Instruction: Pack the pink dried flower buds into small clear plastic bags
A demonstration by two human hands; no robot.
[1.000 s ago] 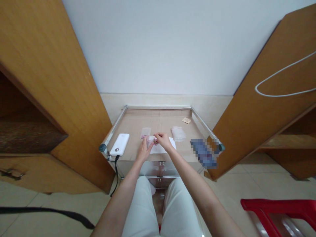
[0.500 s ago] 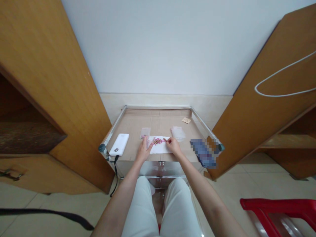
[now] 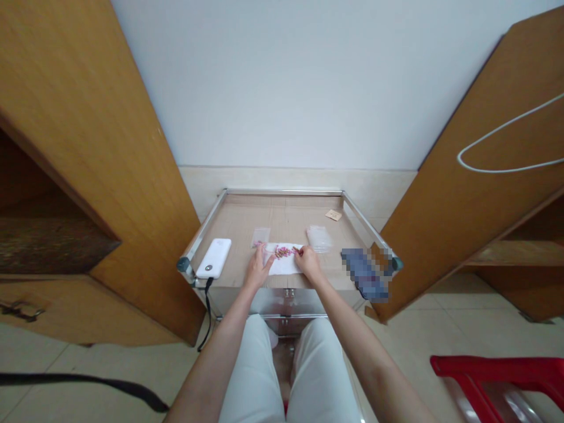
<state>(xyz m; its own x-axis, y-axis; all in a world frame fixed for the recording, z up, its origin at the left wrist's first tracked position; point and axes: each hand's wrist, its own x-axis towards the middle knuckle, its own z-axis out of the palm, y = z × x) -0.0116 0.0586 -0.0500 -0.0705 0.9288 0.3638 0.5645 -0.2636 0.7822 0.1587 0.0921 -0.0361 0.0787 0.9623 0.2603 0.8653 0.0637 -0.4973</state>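
A white cloth or paper sheet (image 3: 286, 269) lies near the front edge of the cart top, with a heap of small pink and brown beads (image 3: 284, 252) on it. At its left end, my left hand (image 3: 258, 269) has thumb and fingers around what looks like a small clear plastic bag (image 3: 266, 254); its outline is faint. My right hand (image 3: 309, 262) rests at the right end of the heap, fingertips pinched together on a bead too small to see well. Behind my left hand lies another clear bag (image 3: 261, 236) with a few pink beads at its lower edge.
Clear bags (image 3: 319, 238) lie stacked behind my right hand. A tan card (image 3: 333, 215) is at the back right, a blurred dark blue item (image 3: 365, 275) at the front right. A white power bank (image 3: 214, 258) with a black cable sits left. Metal rails (image 3: 284, 192) edge the cart.
Both hands stay almost in place at the two ends of the bead heap. The whole view has shifted very slightly.
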